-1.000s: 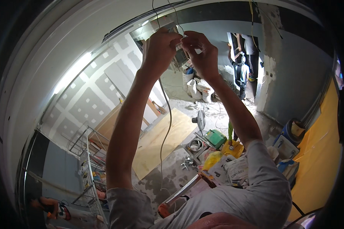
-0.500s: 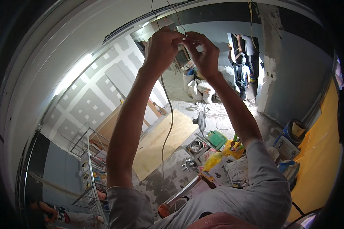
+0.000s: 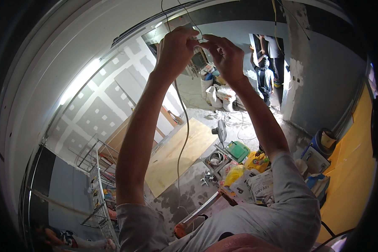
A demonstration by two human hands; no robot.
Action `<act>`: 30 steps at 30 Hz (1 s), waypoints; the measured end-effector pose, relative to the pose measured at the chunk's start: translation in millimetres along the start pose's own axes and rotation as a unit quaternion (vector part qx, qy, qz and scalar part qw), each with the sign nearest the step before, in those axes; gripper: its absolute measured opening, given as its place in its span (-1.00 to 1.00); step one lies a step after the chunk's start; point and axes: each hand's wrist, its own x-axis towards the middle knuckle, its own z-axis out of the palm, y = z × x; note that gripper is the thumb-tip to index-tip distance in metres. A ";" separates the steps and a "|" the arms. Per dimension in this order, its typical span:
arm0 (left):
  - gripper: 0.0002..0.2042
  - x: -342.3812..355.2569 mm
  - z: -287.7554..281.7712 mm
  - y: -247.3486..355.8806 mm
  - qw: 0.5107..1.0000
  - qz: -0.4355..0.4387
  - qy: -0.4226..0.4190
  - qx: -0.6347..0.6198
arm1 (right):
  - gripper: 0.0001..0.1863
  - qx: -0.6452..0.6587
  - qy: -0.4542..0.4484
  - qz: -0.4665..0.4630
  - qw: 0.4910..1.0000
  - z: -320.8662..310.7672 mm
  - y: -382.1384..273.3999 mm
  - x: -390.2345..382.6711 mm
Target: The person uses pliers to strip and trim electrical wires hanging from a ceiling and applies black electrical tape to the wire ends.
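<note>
Both of my hands are raised overhead at thin dark wires [image 3: 190,16] hanging from the ceiling opening. My left hand [image 3: 175,52] is closed on a wire, fingertips bent toward the right. My right hand [image 3: 227,59] pinches a thin wire between thumb and index finger, close beside the left fingertips; the exact join between them is too small to make out. A grey cable [image 3: 187,128] drops from below my left hand to the floor.
Below are a plywood sheet [image 3: 176,151], metal scaffold [image 3: 97,168], pedestal fan [image 3: 221,131], green bin [image 3: 238,150], yellow containers [image 3: 256,161] and sacks [image 3: 227,96]. A co-worker [image 3: 264,77] stands in the doorway; another [image 3: 56,237] bends at lower left.
My left fingers have risen and shifted slightly left, and my right hand slightly right. The lower-left person has bent lower. A green-sleeved arm seen earlier beside the yellow containers is out of sight.
</note>
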 end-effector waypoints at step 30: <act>-0.89 3.2 0.4 -10.2 0.998 0.043 -0.003 -0.038 | -0.77 -0.061 0.031 -0.042 0.997 -4.0 0.3 11.8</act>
